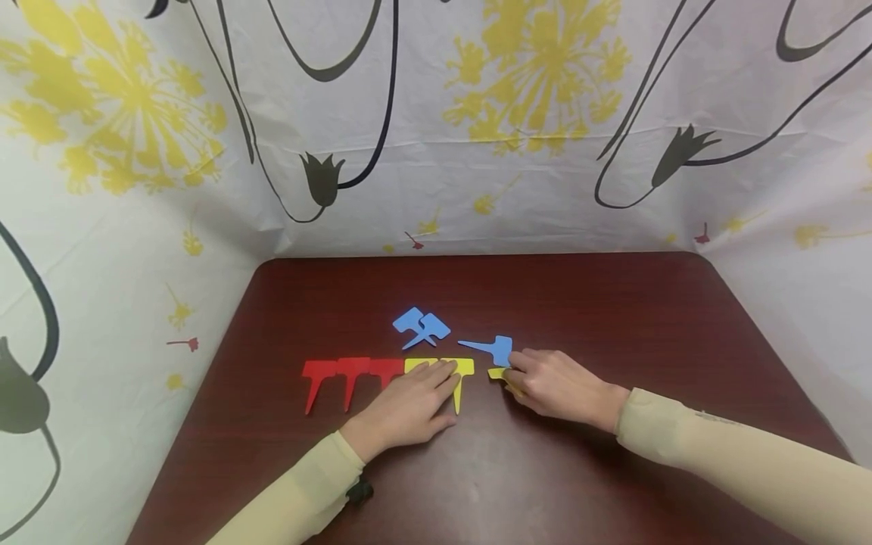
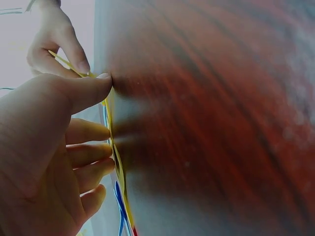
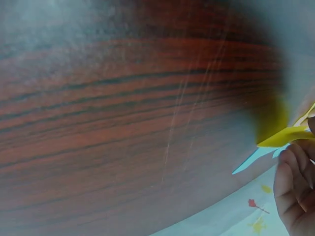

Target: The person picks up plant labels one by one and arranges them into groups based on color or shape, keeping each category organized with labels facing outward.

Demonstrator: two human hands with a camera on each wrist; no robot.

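Note:
In the head view, three red T-shaped plant labels and two yellow plant labels form a row, heads up and stems toward the person. My left hand lies over the yellow pair with fairly straight fingers on them, covering parts of the labels. My right hand pinches another yellow plant label just right of the row; its yellow head also shows in the right wrist view. A single blue plant label lies sideways right by those right fingertips.
Behind the row, two blue plant labels overlap with crossed stems. Everything lies on a dark red-brown wooden table. A white cloth with yellow and grey flower prints hangs around its back and sides.

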